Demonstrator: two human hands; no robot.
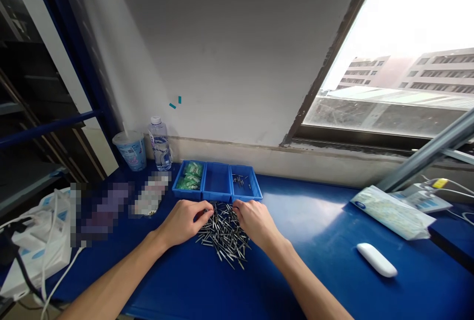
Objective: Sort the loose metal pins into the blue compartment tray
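Observation:
A loose pile of thin dark metal pins (224,236) lies on the blue tabletop, pointing every which way. Over its upper left edge, my left hand (185,221) is closed in a pinch, thumb against forefinger. My right hand (256,219) is closed too, its fingertips pressed together at the pile's upper right. What either pinch holds is too small to make out. Just behind the hands stands a blue three-part tray (217,196). Small green-and-clear packets (190,176) fill its left compartment, the middle one shows bare, and a few pins (240,180) lie in the right.
A water bottle (160,144) and a lidded cup (131,151) stand by the wall at the back left. White power strips with cables (40,246) lie far left. On the right are a white oblong case (376,260), a tissue pack (392,212) and a metal bar (429,149).

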